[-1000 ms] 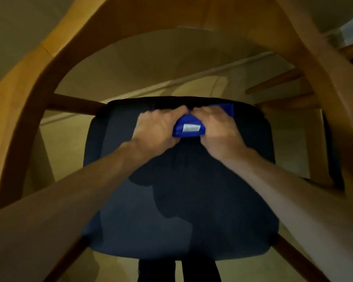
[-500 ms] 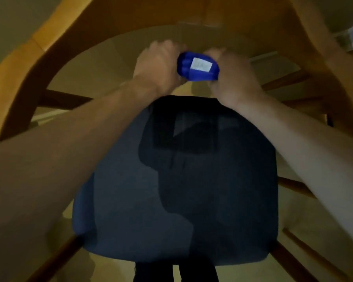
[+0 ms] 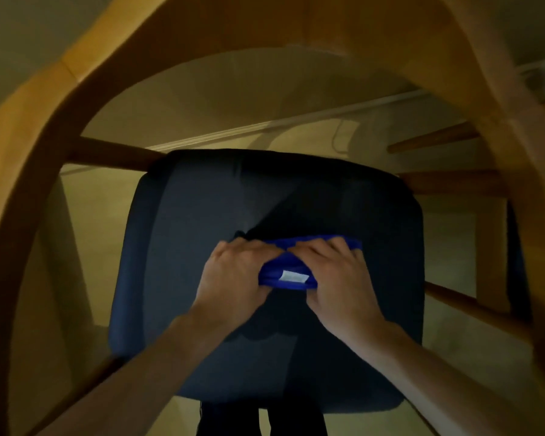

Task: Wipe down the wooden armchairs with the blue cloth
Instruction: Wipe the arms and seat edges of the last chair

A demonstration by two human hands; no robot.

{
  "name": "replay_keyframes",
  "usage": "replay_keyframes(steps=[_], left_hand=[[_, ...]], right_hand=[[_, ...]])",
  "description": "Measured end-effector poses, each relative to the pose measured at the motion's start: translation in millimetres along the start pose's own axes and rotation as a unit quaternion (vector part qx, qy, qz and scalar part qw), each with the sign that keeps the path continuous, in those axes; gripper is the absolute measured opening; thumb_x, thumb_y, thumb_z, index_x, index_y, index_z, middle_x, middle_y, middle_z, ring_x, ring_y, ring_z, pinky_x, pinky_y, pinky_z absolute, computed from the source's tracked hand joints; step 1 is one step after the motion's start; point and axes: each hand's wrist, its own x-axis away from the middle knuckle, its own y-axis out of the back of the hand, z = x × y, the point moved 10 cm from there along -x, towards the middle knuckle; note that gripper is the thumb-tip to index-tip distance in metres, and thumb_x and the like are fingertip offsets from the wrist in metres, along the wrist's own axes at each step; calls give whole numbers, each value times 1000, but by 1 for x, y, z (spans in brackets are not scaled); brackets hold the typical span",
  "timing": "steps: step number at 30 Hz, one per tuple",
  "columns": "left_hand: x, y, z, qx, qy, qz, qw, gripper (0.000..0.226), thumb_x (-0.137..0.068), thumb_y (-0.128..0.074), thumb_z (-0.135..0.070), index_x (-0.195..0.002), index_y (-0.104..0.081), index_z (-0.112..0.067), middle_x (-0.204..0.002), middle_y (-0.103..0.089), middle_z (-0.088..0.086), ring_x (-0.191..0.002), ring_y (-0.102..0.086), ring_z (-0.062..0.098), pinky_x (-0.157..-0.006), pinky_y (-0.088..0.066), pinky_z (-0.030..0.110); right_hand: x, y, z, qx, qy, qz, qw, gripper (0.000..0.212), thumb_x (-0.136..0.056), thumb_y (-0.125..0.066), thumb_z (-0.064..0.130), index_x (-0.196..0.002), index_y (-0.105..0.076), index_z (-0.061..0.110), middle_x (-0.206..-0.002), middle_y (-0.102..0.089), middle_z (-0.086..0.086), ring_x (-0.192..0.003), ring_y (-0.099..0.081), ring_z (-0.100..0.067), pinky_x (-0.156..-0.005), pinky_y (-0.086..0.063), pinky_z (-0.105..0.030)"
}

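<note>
Gripping the blue cloth [image 3: 291,270] from both ends, left hand [image 3: 233,278] and right hand [image 3: 337,278] have fingers curled round it, knuckles up. Cloth is bunched between them, white tag [image 3: 293,276] facing up, sitting over the middle of the dark seat cushion [image 3: 202,247]; contact with cushion unclear. Wooden chair frame [image 3: 202,36] arcs round the far side of the cushion, rungs [image 3: 114,154] meeting its far corners. Dark trouser legs [image 3: 230,420] show just below the cushion's near edge.
</note>
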Motion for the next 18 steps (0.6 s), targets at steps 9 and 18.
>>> replay_keyframes(steps=[9,18], left_hand=[[-112,119,13,-62,6,-147,987,43,-81,-66,-19,-122,-61,-28,-111,-67,8,-100,-62,34,-85,-48,39],[-44,57,69,-8,125,-155,980,60,-68,-64,-1,-123,-61,-25,-121,-61,-1,-113,-50,27,-91,-33,38]], right_hand=[[-129,107,-15,-41,14,-166,985,53,-77,-67,11,-126,-55,25,-120,-60,-3,-108,-58,-27,-91,-50,-44],[-105,31,35,0,59,-103,993,44,-67,-58,18,-110,-65,23,-104,-55,-2,-97,-48,-29,-77,-41,-40]])
